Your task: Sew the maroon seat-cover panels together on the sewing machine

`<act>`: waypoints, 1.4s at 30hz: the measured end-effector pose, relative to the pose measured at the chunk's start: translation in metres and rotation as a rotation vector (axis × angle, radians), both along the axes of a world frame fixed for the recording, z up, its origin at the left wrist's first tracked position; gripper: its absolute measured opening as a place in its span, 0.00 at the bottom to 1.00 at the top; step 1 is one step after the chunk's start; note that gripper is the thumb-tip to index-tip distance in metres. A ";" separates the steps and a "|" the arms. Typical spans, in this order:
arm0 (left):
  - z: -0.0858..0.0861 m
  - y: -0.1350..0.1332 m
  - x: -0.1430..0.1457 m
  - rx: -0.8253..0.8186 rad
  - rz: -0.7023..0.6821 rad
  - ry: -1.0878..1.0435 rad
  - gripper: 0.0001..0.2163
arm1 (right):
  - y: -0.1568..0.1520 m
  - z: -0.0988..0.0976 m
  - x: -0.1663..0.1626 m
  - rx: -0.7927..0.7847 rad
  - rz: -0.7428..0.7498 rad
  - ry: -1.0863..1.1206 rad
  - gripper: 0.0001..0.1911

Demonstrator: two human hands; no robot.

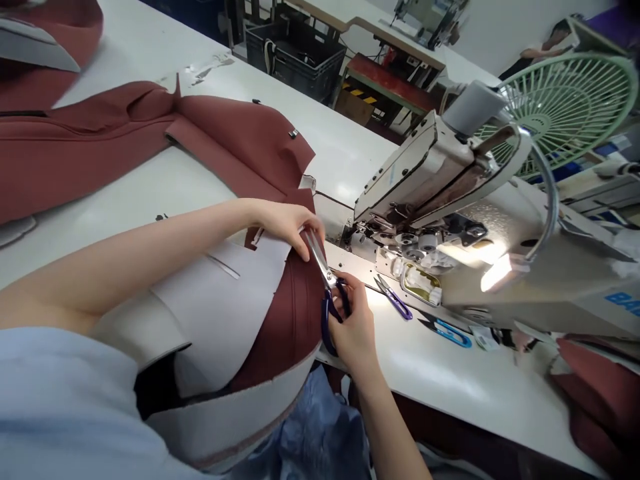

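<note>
My right hand (354, 328) is closed round the dark blue handles of a pair of scissors (330, 283). Their steel blades point up and away, reaching to the fingers of my left hand (287, 223). That hand is closed on the edge of a maroon panel with a pale grey backing (230, 313), pinching it beside the blade tips. The pinched edge itself is partly hidden by my fingers. More of the maroon material (240, 137) spreads over the table beyond my left arm, with a small metal clip (293, 134) on it.
A sewing machine (425, 180) with a lit lamp (497, 272) stands to the right. Purple thread snips (394, 298) and blue snips (445, 330) lie before it. A green fan (560, 120), a black crate (295, 60) and a person (543, 50) are farther back.
</note>
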State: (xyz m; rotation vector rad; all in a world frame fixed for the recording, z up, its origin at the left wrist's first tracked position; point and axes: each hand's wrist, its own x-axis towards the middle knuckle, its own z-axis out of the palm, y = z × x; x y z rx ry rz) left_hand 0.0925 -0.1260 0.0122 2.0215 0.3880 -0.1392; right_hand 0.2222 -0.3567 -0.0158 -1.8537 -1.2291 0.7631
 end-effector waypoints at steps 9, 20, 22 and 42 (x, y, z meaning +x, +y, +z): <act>-0.014 -0.007 -0.018 -0.493 0.061 0.002 0.12 | -0.031 0.010 0.016 -0.003 0.009 -0.120 0.26; -0.017 -0.004 -0.019 -0.522 0.059 -0.026 0.14 | -0.051 0.014 0.016 -0.157 0.124 -0.534 0.20; -0.017 -0.005 -0.019 -0.537 0.053 -0.032 0.14 | -0.049 0.016 0.015 -0.149 0.149 -0.616 0.18; -0.018 -0.007 -0.018 -0.528 0.076 -0.038 0.13 | -0.047 0.023 0.011 -0.166 0.162 -0.742 0.17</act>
